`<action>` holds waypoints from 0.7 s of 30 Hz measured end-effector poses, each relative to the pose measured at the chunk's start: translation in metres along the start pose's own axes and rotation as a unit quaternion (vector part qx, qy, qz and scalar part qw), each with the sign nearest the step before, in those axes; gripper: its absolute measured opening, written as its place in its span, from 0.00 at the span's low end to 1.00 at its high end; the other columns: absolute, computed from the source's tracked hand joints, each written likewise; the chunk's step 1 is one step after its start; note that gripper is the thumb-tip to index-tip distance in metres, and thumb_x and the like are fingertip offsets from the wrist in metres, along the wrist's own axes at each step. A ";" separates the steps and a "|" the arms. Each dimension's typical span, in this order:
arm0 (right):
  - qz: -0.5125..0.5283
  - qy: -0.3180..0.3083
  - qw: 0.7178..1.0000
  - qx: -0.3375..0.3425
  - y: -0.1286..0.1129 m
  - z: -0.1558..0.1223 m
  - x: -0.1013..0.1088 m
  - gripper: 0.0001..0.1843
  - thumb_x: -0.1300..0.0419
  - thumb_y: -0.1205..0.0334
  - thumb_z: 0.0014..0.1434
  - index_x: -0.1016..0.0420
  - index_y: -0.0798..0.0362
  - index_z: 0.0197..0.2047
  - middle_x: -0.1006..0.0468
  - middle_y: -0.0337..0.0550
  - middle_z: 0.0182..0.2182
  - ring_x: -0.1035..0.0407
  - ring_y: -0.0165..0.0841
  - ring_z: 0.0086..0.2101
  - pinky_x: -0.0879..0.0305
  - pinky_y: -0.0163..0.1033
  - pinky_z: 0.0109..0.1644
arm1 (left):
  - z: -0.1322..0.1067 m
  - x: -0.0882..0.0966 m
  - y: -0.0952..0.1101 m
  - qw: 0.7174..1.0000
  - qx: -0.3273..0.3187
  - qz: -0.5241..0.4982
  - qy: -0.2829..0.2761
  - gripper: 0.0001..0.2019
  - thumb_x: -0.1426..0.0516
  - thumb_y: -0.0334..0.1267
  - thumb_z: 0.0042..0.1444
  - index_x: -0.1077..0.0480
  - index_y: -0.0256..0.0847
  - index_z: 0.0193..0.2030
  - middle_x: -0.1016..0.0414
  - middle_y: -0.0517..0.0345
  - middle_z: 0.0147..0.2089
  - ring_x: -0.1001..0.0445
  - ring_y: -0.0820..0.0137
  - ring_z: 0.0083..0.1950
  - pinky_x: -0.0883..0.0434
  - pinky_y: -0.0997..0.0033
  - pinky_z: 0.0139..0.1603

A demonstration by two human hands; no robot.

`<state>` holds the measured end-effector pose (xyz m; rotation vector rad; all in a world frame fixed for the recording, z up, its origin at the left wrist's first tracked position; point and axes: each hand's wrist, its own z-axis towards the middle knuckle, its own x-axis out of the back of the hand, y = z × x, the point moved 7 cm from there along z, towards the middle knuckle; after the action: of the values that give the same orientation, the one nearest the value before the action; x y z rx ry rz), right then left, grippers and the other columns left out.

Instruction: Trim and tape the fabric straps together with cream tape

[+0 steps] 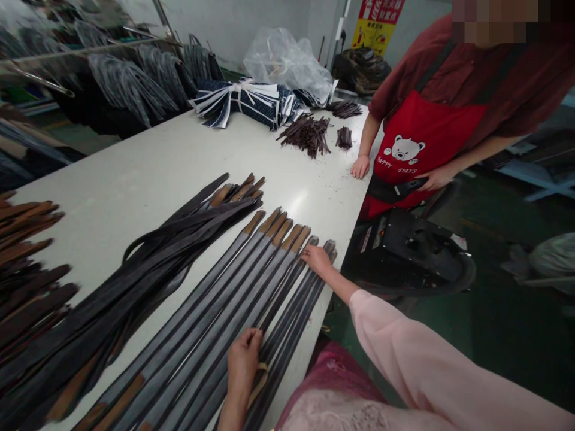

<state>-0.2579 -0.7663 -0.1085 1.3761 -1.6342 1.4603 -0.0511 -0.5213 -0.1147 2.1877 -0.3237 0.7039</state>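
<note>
Several long dark straps (233,299) with tan ends lie side by side on the white table (148,173). My right hand (317,258), on a pink-sleeved arm, rests with fingers flat on the far ends of the rightmost straps near the table's edge. My left hand (244,357) presses down on the same straps closer to me, fingers curled over them, with a tan loop beside the wrist. A loose heap of dark straps (148,257) lies to the left of the row.
A person in a red apron (417,149) stands at the table's right edge, one hand on the tabletop. Brown strap pieces (306,133), bundled striped fabric (245,102) and a plastic bag (287,60) lie at the far end. More brown straps (27,263) sit at the left.
</note>
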 end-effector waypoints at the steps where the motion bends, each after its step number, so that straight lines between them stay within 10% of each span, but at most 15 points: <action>1: 0.001 0.001 1.000 0.003 0.000 0.000 -0.001 0.06 0.46 0.60 0.53 0.30 0.52 0.32 0.24 0.43 0.31 0.32 0.33 0.37 0.44 0.32 0.36 | -0.002 0.001 -0.003 1.000 -0.007 -0.013 -0.006 0.18 0.52 0.51 0.49 0.30 0.40 0.26 0.36 0.64 0.18 0.35 0.72 0.22 0.39 0.75 0.23; 16: -0.027 -0.012 0.999 0.017 0.003 0.002 -0.010 0.10 0.43 0.54 0.51 0.33 0.52 0.32 0.26 0.40 0.33 0.33 0.33 0.36 0.46 0.33 0.33 | -0.059 0.045 -0.101 0.992 0.116 -0.054 -0.015 0.27 0.49 0.62 0.37 0.27 0.38 0.26 0.34 0.61 0.15 0.35 0.71 0.19 0.39 0.75 0.19; 21: -0.022 -0.020 0.999 0.017 -0.002 0.002 -0.006 0.14 0.44 0.52 0.51 0.33 0.53 0.35 0.27 0.43 0.36 0.34 0.34 0.38 0.44 0.34 0.36 | -0.079 0.059 -0.103 0.987 0.160 -0.008 0.013 0.25 0.49 0.62 0.39 0.29 0.40 0.24 0.36 0.63 0.14 0.35 0.70 0.18 0.39 0.73 0.16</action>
<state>-0.2535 -0.7657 -0.1139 1.4600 -1.6009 1.4508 0.0126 -0.3943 -0.1024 2.4769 -0.1888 0.8213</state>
